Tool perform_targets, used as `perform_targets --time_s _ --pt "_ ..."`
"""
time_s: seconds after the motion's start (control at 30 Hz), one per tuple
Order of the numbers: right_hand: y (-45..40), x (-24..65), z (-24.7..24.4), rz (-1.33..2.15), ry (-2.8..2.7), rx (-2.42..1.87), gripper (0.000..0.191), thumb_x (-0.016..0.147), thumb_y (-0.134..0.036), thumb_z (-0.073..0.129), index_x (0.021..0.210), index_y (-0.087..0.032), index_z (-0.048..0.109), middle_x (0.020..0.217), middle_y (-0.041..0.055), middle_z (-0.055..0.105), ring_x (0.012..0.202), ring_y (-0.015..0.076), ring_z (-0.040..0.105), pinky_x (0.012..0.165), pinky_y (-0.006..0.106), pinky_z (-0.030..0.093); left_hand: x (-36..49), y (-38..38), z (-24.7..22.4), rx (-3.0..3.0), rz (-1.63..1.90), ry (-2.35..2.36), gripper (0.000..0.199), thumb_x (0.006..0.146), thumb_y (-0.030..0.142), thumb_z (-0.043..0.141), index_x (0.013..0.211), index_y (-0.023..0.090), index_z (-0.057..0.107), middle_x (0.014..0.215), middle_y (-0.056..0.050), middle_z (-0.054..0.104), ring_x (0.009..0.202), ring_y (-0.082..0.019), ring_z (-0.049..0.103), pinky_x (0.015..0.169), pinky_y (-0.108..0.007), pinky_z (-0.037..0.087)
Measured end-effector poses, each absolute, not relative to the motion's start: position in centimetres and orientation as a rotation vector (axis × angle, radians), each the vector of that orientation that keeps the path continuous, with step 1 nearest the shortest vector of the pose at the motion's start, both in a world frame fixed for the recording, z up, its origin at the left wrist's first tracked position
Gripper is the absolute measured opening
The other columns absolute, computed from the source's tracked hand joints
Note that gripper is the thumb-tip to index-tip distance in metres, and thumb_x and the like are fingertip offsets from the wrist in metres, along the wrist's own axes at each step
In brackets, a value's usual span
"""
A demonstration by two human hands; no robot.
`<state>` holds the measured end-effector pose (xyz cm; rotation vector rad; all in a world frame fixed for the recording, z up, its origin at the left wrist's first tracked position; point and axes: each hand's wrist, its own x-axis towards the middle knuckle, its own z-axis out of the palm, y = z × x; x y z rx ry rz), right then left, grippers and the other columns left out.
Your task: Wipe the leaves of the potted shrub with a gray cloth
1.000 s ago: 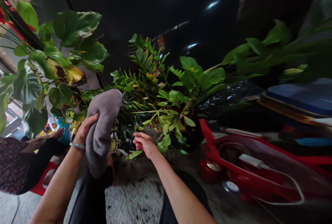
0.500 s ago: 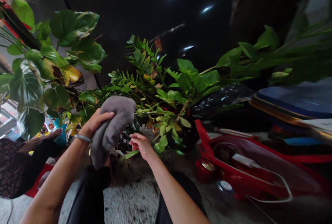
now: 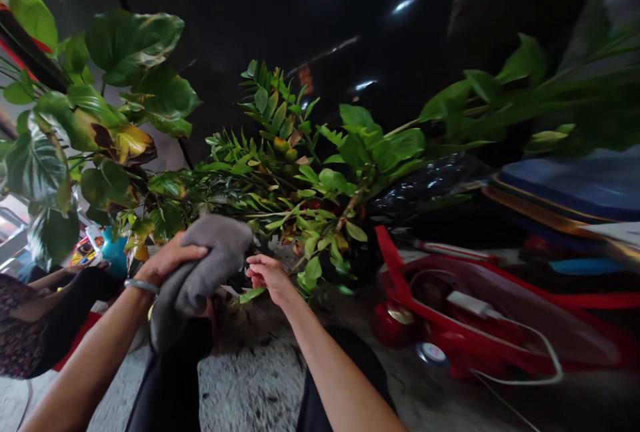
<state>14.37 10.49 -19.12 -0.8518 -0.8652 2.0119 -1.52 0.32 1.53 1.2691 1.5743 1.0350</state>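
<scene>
My left hand (image 3: 173, 259), with a grey band at its wrist, grips a folded grey cloth (image 3: 213, 262) that droops over my left knee. Just right of the cloth is my right hand (image 3: 267, 275), its fingers curled in and the index finger bent forward. Whether anything small sits in those fingers is hidden. Behind both hands grows a leafy green plant (image 3: 325, 182) with some yellowed leaves. One low leaf (image 3: 251, 295) hangs just below my right fingertips.
A big-leaved plant (image 3: 125, 105) stands at the left, near a seated person (image 3: 30, 325). On the right are a red plastic basket (image 3: 450, 332) holding a white adapter (image 3: 470, 303) with a cable, and a blue stack (image 3: 565, 189). A dark glossy panel (image 3: 250, 12) rises behind.
My left hand and the cloth have moved down and left, away from the plant. My right hand stays almost in place. More of the seated person shows at the left.
</scene>
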Motion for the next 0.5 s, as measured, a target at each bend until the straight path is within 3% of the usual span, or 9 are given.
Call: perform_targets --time_s 0.17,0.27,0.4,0.5 --pt "10.4 14.6 -18.8 2.005 -0.838 -0.825 0.018 0.062 -0.018 0.066 0.08 -0.019 0.067 0.054 -0.0011 0.069 0.039 0.0097 0.053 0.042 0.02 0.045 0.2 5.2 1.4 1.128 1.4 1.563 0.046 0.062 0.038 0.085 0.099 0.013 0.075 0.085 -0.007 0.078 0.076 -0.024 0.07 0.072 -0.031 0.057" --pt "10.5 14.7 -19.1 2.0 -0.827 -0.836 0.015 0.058 -0.017 0.067 0.074 -0.019 0.065 0.052 -0.0011 0.068 0.036 0.0096 0.052 0.041 0.021 0.044 0.7 5.7 -2.3 1.058 1.152 1.713 0.035 0.06 0.034 0.086 0.086 0.013 0.077 0.074 -0.006 0.076 0.069 -0.023 0.068 0.068 -0.032 0.055" --pt "10.6 14.9 -19.7 2.008 -0.847 -0.832 0.01 0.056 -0.018 0.068 0.065 -0.02 0.063 0.044 -0.0043 0.061 0.034 0.011 0.05 0.038 0.021 0.04 -0.9 1.4 -5.7 1.245 0.695 1.597 0.032 0.062 0.036 0.086 0.086 0.017 0.081 0.082 -0.005 0.078 0.082 -0.026 0.069 0.076 -0.031 0.053" --pt "10.5 14.8 -19.9 2.011 -0.849 -0.811 0.012 0.057 -0.021 0.071 0.067 -0.02 0.065 0.046 -0.0061 0.06 0.036 0.0106 0.05 0.041 0.022 0.041 -2.4 -2.5 -6.6 1.191 0.621 1.531 0.03 0.065 0.041 0.085 0.086 0.021 0.082 0.083 -0.003 0.078 0.085 -0.027 0.07 0.078 -0.031 0.053"
